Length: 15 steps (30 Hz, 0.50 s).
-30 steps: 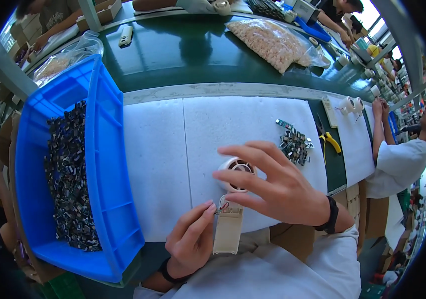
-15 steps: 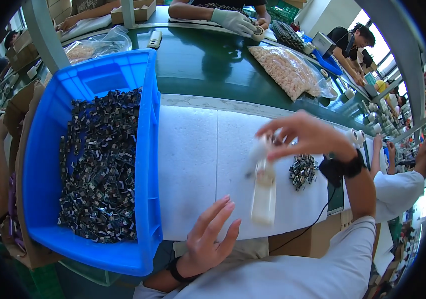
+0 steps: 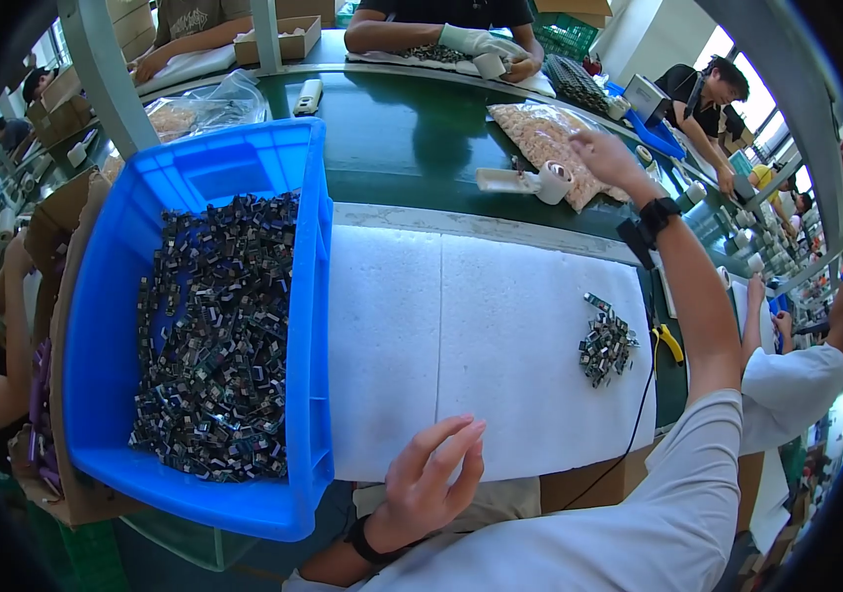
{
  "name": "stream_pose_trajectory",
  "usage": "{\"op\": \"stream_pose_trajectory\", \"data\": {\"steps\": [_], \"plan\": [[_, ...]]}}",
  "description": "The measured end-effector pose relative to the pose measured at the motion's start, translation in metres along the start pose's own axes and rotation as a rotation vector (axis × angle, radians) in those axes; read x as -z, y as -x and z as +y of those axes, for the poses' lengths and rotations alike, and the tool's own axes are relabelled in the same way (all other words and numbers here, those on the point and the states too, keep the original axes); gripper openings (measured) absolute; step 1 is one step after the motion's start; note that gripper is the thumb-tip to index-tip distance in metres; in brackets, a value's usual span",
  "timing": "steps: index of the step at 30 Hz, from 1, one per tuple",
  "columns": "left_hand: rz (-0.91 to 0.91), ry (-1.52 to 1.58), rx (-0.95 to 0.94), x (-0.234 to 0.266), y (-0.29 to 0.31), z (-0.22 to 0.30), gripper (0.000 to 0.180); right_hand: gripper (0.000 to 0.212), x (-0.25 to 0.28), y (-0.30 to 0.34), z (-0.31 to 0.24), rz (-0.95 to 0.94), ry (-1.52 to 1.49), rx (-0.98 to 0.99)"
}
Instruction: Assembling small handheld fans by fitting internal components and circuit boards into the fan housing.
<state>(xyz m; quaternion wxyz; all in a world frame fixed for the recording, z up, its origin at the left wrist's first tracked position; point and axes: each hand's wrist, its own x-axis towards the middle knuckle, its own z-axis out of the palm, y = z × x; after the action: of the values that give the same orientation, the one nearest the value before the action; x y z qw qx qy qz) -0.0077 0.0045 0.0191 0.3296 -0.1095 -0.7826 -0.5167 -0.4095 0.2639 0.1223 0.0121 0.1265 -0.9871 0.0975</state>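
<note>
A white device [image 3: 510, 181] with a long flat body and a round cylindrical head lies on the green conveyor belt [image 3: 397, 148], beside a clear bag of small pinkish pieces [image 3: 540, 133]. Just beyond its round head, my right hand [image 3: 607, 160] is apart from it, over the bag, its fingers loosely bent and holding nothing I can see. Near the front edge of the white foam mat [image 3: 382, 326], my left hand [image 3: 429, 485] hovers empty with fingers apart. A small pile of little circuit boards with metal connectors [image 3: 607, 345] rests on the mat's right side.
A blue bin [image 3: 315, 395] full of similar boards stands left of the mat. Yellow-handled pliers [image 3: 671, 343] and a black cable [image 3: 629, 449] lie at the right. Across the belt, a co-worker's gloved hand [image 3: 476, 41] holds a white part. Another clear bag [image 3: 214, 107] sits far left.
My right hand has carried the white device from above the mat forward onto the belt and let it go. My left hand has stayed nearly where it was.
</note>
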Motion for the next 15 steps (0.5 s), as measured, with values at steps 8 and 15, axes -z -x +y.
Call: {"op": "stream_pose_trajectory", "data": {"steps": [8, 15], "plan": [[-0.038, -0.091, -0.069, -0.006, 0.000, -0.003, 0.029, 0.041, -0.031, 0.002, 0.025, 0.093, 0.270, 0.077], [-0.065, -0.134, -0.102, -0.006, 0.001, -0.003, 0.029, 0.047, -0.031, 0.005, 0.012, -0.137, 0.288, 0.031]]}}
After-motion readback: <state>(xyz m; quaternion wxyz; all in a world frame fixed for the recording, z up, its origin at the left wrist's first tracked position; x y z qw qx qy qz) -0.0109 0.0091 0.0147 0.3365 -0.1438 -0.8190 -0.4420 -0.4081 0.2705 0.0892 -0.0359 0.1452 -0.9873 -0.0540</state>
